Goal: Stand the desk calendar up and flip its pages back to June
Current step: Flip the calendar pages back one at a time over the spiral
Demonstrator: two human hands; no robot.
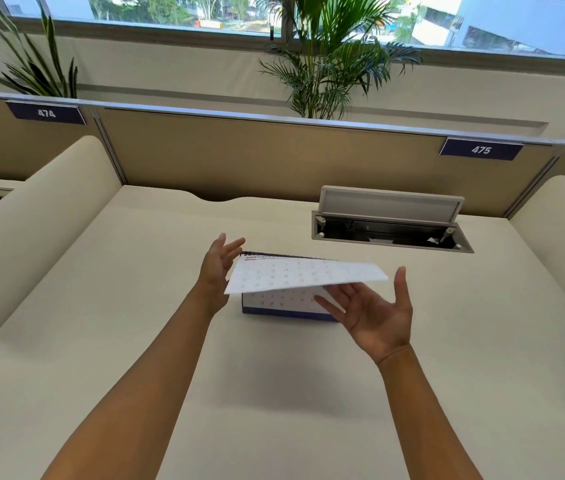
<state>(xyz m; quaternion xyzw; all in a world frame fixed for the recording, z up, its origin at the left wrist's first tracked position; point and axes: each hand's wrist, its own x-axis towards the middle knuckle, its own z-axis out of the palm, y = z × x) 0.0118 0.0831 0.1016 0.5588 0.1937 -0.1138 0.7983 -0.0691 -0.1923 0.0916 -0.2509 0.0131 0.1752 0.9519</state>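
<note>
The desk calendar (pixel 274 304) stands upright on the cream desk (pixel 274 393), its blue base strip showing along the bottom. One white page (pixel 303 276) is lifted and hangs nearly level in mid-swing over the spiral top; it is blurred. My right hand (pixel 374 313) is palm up beneath the page's right end, fingers spread under it and thumb raised beside its edge. My left hand (pixel 218 268) hovers open at the calendar's left end, fingers apart near the spiral binding. Whether either hand touches the page is unclear. I cannot read the month on the page behind.
An open cable hatch (pixel 391 223) with its lid raised sits in the desk behind the calendar at right. A tan partition (pixel 274 154) with labels 474 and 475 closes the back. Cream side dividers (pixel 38 216) flank the desk. Palm plants stand behind.
</note>
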